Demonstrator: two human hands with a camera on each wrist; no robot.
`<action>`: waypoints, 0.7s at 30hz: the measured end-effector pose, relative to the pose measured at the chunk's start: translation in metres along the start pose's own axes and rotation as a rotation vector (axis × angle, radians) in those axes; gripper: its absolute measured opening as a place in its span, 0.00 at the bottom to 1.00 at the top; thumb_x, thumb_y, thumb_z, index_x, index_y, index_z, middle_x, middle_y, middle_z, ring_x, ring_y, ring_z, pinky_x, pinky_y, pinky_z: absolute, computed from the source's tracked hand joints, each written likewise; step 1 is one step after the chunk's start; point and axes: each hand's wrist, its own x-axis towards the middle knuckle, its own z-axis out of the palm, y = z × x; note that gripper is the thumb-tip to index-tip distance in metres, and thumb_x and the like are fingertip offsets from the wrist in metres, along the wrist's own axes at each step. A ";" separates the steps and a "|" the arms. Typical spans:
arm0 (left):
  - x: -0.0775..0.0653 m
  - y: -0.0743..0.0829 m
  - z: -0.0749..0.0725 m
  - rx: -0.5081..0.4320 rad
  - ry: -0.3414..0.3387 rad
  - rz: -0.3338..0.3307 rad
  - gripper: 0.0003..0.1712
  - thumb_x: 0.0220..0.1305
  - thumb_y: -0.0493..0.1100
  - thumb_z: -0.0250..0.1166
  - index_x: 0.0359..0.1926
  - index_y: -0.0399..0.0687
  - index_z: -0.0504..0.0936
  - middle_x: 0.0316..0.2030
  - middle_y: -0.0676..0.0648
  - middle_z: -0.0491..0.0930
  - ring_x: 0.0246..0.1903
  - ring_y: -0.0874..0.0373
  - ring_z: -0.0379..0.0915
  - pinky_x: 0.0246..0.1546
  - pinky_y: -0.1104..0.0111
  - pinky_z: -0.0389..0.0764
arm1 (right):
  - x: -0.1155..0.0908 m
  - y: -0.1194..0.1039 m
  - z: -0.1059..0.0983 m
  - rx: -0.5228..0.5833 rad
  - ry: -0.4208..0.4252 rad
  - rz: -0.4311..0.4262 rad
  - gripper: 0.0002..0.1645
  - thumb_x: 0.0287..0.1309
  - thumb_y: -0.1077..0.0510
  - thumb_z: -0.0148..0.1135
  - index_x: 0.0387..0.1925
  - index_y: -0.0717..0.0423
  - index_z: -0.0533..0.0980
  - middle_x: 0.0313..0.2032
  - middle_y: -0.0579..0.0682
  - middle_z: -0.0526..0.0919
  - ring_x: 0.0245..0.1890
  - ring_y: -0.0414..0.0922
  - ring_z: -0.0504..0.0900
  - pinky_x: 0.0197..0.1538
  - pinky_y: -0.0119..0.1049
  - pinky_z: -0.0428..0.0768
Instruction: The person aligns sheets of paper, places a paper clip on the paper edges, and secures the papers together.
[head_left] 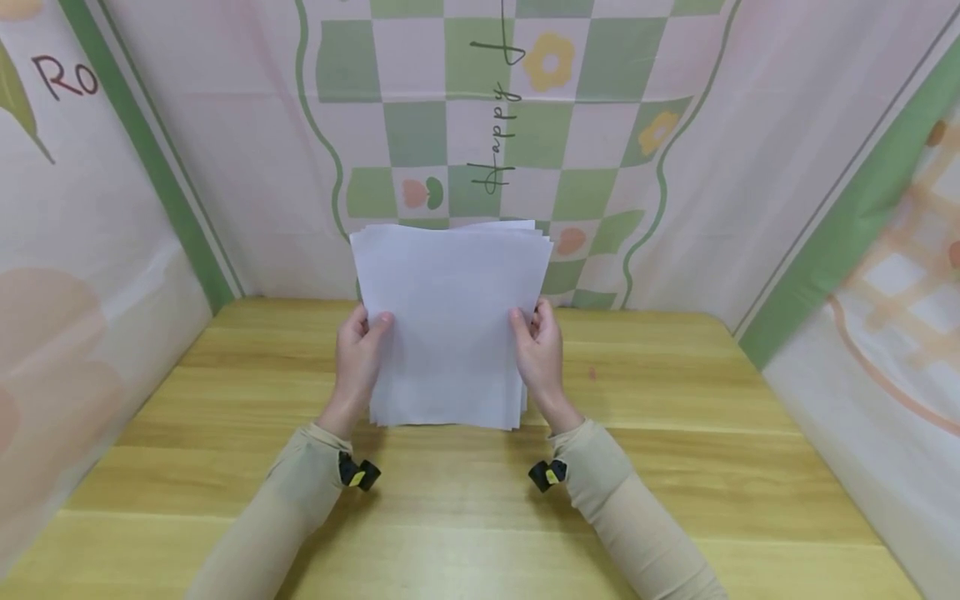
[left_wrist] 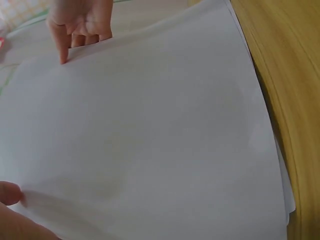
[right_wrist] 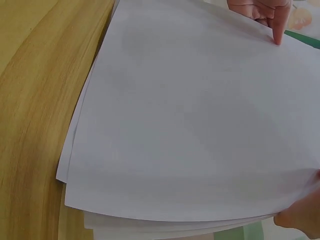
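A stack of white paper sheets (head_left: 453, 333) is held up between both hands, its edges slightly uneven at the top and the lower right corner. My left hand (head_left: 360, 354) grips the left edge, thumb on the front face and fingers behind. On the opposite edge my right hand (head_left: 538, 350) pinches the stack the same way. In the left wrist view the top sheet (left_wrist: 150, 130) fills most of the picture. Several offset sheet corners show at the lower left of the paper stack (right_wrist: 185, 120) in the right wrist view.
Below the paper lies a wooden table (head_left: 465, 517). A patterned cloth backdrop (head_left: 420, 58) hangs behind the table, with cloth side walls at left and right. Small black cameras (head_left: 360, 472) are strapped to both wrists.
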 end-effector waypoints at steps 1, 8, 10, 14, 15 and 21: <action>0.000 0.000 0.000 -0.006 0.001 0.001 0.20 0.69 0.38 0.52 0.59 0.37 0.71 0.56 0.40 0.75 0.56 0.52 0.70 0.60 0.59 0.68 | 0.000 0.000 0.000 0.000 0.000 -0.007 0.14 0.67 0.61 0.51 0.51 0.64 0.68 0.32 0.51 0.75 0.23 0.37 0.65 0.26 0.28 0.63; 0.001 0.001 0.001 -0.013 -0.006 0.037 0.19 0.69 0.37 0.52 0.58 0.35 0.71 0.56 0.39 0.75 0.54 0.54 0.70 0.57 0.63 0.68 | 0.000 -0.004 -0.002 0.026 0.005 -0.021 0.15 0.67 0.63 0.51 0.52 0.66 0.68 0.39 0.59 0.79 0.33 0.40 0.75 0.32 0.26 0.70; 0.001 0.000 0.001 -0.023 -0.005 0.049 0.19 0.69 0.37 0.53 0.58 0.35 0.71 0.55 0.39 0.75 0.53 0.56 0.71 0.55 0.65 0.68 | 0.000 -0.004 -0.003 0.033 0.000 -0.018 0.16 0.67 0.63 0.50 0.53 0.66 0.67 0.44 0.63 0.79 0.39 0.43 0.78 0.37 0.26 0.73; 0.000 0.000 0.001 -0.053 0.003 0.069 0.18 0.68 0.36 0.53 0.57 0.35 0.72 0.55 0.38 0.76 0.50 0.59 0.72 0.52 0.69 0.69 | 0.000 -0.003 -0.004 0.045 -0.016 -0.031 0.16 0.67 0.62 0.50 0.54 0.66 0.66 0.47 0.65 0.79 0.46 0.47 0.78 0.44 0.27 0.75; -0.001 0.000 0.001 -0.061 0.003 0.073 0.18 0.68 0.35 0.53 0.57 0.34 0.72 0.54 0.37 0.76 0.49 0.60 0.72 0.51 0.69 0.69 | 0.000 -0.003 -0.004 0.049 -0.019 -0.038 0.16 0.67 0.62 0.50 0.54 0.66 0.66 0.47 0.65 0.79 0.46 0.48 0.78 0.45 0.27 0.75; -0.002 0.001 0.001 -0.103 -0.004 0.118 0.18 0.67 0.34 0.53 0.57 0.33 0.71 0.54 0.35 0.75 0.48 0.63 0.74 0.52 0.70 0.70 | 0.001 -0.002 -0.005 0.073 -0.025 -0.074 0.16 0.67 0.62 0.51 0.53 0.66 0.66 0.48 0.64 0.78 0.48 0.47 0.78 0.49 0.28 0.75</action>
